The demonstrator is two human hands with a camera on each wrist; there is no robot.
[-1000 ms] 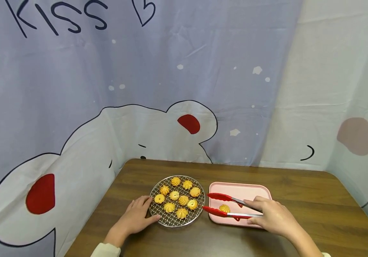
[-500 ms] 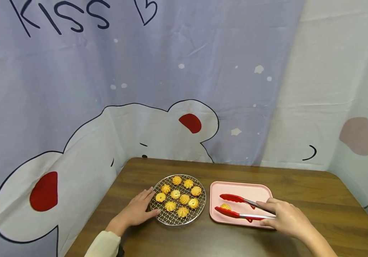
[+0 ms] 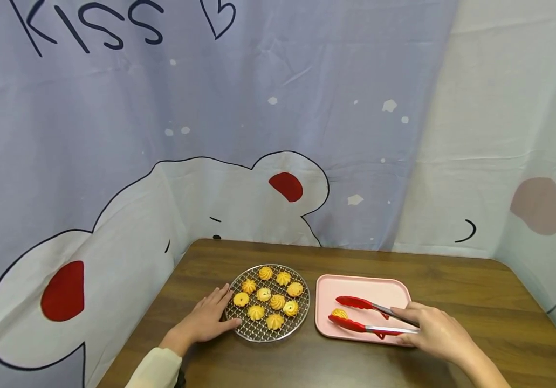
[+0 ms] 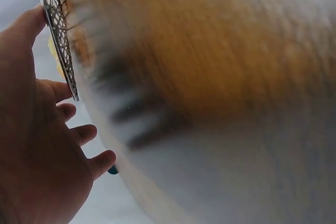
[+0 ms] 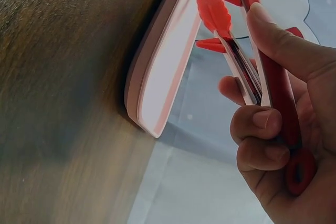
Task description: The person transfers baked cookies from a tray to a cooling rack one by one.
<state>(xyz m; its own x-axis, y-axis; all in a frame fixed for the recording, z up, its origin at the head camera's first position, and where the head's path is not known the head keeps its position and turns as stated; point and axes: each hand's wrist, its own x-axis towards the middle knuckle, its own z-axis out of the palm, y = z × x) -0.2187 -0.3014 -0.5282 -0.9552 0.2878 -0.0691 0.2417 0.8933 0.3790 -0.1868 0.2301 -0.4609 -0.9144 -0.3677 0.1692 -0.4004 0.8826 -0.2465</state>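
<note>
Pulling my right hand (image 3: 435, 333) back with the red tongs (image 3: 372, 316), fingers curled round their handles, tips apart beside one cookie (image 3: 340, 313) now on the pink tray (image 3: 394, 291), left hand (image 3: 206, 319) fingers spread, steadying the wire rack (image 3: 302, 315).

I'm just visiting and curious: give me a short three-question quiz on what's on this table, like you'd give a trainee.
1. True or false: the red tongs are held by the left hand.
2. How many cookies lie on the pink tray?
3. What does the left hand touch: A) the round wire rack, B) the pink tray, C) the tongs?

Key:
1. False; the right hand grips them.
2. One cookie, beside the tong tips.
3. A; its fingers rest on the rack's rim.
</note>
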